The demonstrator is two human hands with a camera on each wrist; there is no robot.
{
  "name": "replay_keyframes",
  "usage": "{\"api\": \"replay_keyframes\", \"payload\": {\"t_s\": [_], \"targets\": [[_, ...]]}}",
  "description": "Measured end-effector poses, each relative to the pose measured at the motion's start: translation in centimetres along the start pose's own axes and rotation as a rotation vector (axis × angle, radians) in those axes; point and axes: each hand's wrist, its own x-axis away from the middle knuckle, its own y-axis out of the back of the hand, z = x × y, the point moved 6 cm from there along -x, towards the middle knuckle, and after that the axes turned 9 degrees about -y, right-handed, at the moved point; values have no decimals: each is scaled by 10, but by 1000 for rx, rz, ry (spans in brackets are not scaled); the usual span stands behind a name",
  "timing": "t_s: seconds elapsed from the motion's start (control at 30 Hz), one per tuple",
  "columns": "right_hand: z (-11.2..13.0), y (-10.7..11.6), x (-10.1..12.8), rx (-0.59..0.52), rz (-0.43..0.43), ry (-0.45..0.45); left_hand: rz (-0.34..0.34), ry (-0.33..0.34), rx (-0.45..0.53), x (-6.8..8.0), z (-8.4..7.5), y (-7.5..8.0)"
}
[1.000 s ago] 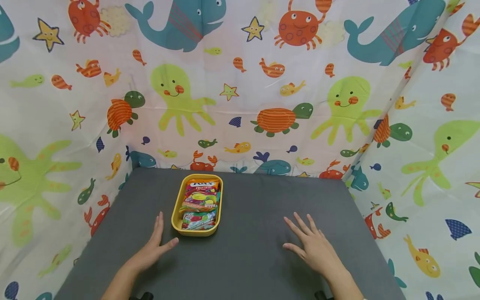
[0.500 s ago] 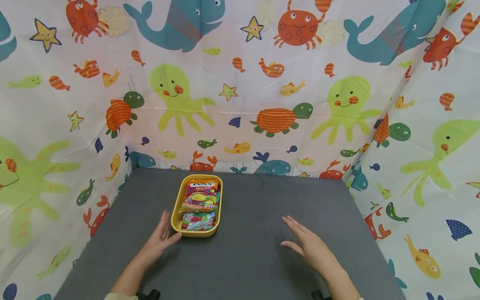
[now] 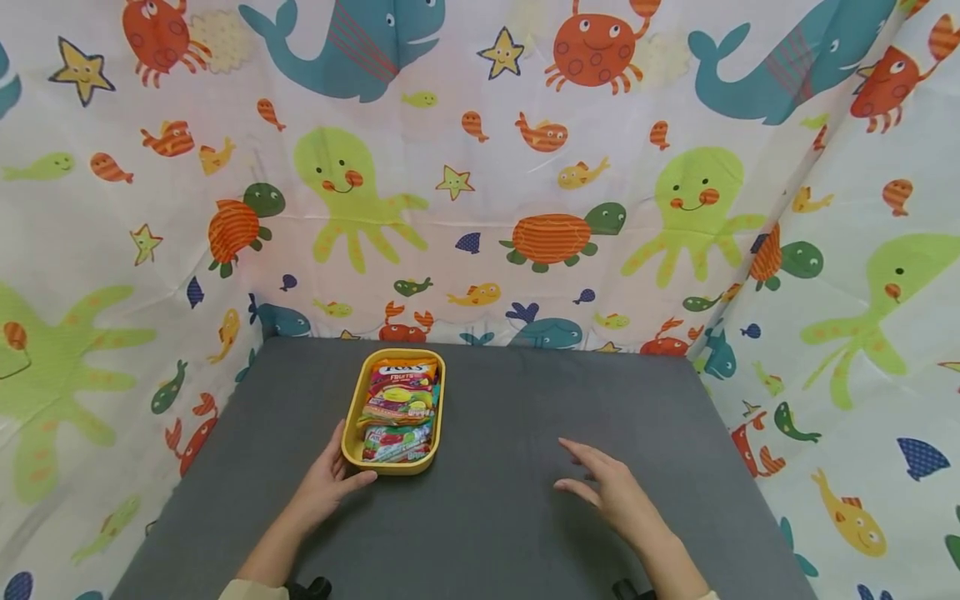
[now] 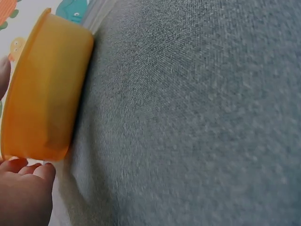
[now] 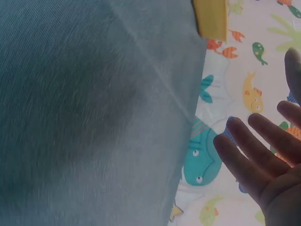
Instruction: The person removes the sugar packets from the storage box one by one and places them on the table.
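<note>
Left hand [image 3: 324,485] cups the yellow tray [image 3: 354,433]'s near-left corner, fingers relaxed, gripping nothing; looks light, rigid, smooth-walled — best taken by its rim. Right hand [image 3: 615,493] hovers open.

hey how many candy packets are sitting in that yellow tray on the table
2 show: a Fox's Fruits packet at the far end of the yellow tray, and another packet at the near end. More may lie hidden beneath them.

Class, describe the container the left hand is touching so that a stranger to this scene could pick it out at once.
Start at the grey table walled in by sea-creature curtains. On its left half, towards the back, sits a yellow oval tray, with the left hand touching its near corner. It is the only container there, filled with bright candy packets.
</note>
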Motion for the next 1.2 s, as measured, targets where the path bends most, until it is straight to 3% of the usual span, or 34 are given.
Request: {"api": "replay_keyframes", "payload": {"t_s": [0.17, 0.27, 0.6, 1.2], "targets": [[1, -8, -5, -217, 107, -120, -45, -16, -59, -1, -1, 1], [6, -9, -8, -262, 124, -139, -71, -4, -63, -2, -1, 2], [9, -9, -15, -260, 76, -163, -85, -6, -37, -8, 1, -1], [17, -14, -28, -216, 82, -186, -108, -25, -4, -6, -1, -5]]}}
